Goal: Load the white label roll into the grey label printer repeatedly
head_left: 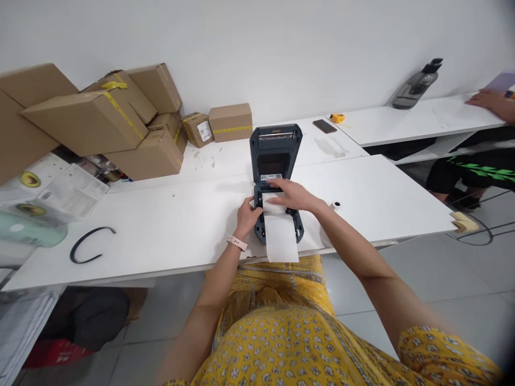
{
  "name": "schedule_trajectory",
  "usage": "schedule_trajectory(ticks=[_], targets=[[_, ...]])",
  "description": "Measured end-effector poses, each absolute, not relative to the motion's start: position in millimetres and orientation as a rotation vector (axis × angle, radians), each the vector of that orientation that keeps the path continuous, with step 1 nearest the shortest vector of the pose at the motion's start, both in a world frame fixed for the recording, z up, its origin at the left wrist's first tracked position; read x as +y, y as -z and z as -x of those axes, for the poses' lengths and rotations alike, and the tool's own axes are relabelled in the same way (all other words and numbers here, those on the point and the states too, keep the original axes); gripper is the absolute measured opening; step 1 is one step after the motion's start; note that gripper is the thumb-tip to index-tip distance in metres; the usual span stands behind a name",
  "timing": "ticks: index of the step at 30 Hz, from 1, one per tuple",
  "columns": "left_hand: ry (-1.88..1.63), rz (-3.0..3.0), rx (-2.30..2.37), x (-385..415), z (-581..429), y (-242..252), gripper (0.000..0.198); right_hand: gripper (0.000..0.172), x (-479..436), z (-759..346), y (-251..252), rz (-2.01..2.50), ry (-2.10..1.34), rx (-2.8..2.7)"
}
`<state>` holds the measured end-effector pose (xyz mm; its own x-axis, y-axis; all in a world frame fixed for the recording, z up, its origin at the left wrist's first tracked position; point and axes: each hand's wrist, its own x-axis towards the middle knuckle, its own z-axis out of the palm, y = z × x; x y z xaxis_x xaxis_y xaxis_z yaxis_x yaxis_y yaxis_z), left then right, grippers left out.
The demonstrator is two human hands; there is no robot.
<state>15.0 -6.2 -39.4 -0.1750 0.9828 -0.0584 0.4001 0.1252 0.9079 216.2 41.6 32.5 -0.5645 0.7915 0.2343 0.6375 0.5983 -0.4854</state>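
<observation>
A dark blue label printer (277, 146) stands at the table's front edge with its lid swung up. Inside its base lies a roll of white label paper (267, 201), and a loose strip (281, 239) hangs out over the front. My left hand (248, 215) grips the printer's left side, thumb over the rim beside the roll. Across the top of the roll, my right hand (295, 194) reaches with its fingers stretched and apart, touching or just over the paper. Its palm partly covers the roll and the printer's right side.
Cardboard boxes (92, 118) are piled at the left, with smaller ones along the wall. A black headband (76, 247) lies front left. A small white roll (336, 206), a phone (324, 126) and a tape measure (337, 118) lie right. Another person's hand (488, 100) rests far right.
</observation>
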Motion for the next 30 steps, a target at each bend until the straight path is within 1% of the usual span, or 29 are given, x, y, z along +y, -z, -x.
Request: schedule_trajectory(ticks=[3, 5, 9, 11, 13, 16, 18, 20, 24, 27, 30], targets=[[-0.993, -1.422, 1.711, -6.8, -15.2, 32.8, 0.053, 0.081, 52.3, -202.2, -22.7, 1.319, -0.467, -2.749], [-0.922, -1.515, 1.743, -6.9, -15.5, 26.3, 0.051, 0.09, 61.2, -192.9, -21.7, 1.402, -0.467, -2.861], [-0.738, -1.693, 1.817, -6.0, -16.6, 15.0, 0.051, 0.097, 71.5, -183.5, -24.5, 1.426, -0.486, -2.94], [-0.697, -1.722, 1.833, -5.6, -16.8, 12.9, 0.051, 0.1, 74.3, -185.8, -27.9, 1.369, -0.572, -2.932], [-0.694, -1.711, 1.833, -5.7, -16.4, 13.0, 0.052, 0.1, 76.4, -193.7, -34.1, 1.245, -0.701, -2.902], [-0.719, -1.682, 1.816, -7.0, -15.4, 15.1, 0.055, 0.098, 75.9, -218.5, -51.1, 0.924, -0.862, -2.806], [-0.718, -1.668, 1.812, -8.2, -15.0, 16.1, 0.056, 0.093, 72.3, -244.2, -65.5, 0.755, -0.971, -2.72], [-0.701, -1.659, 1.817, -9.0, -15.0, 16.5, 0.057, 0.086, 67.3, -274.7, -77.9, 0.686, -1.062, -2.627], [-0.694, -1.66, 1.818, -8.5, -15.8, 16.9, 0.057, 0.077, 64.3, -331.6, -80.9, 0.704, -1.144, -2.375], [-0.697, -1.65, 1.83, -7.5, -15.9, 17.8, 0.057, 0.078, 73.7, -354.3, -63.7, 0.822, -1.229, -2.183], [-0.723, -1.639, 1.813, -7.3, -15.5, 18.7, 0.056, 0.079, 88.7, -356.7, -40.9, 1.032, -1.24, -2.082]])
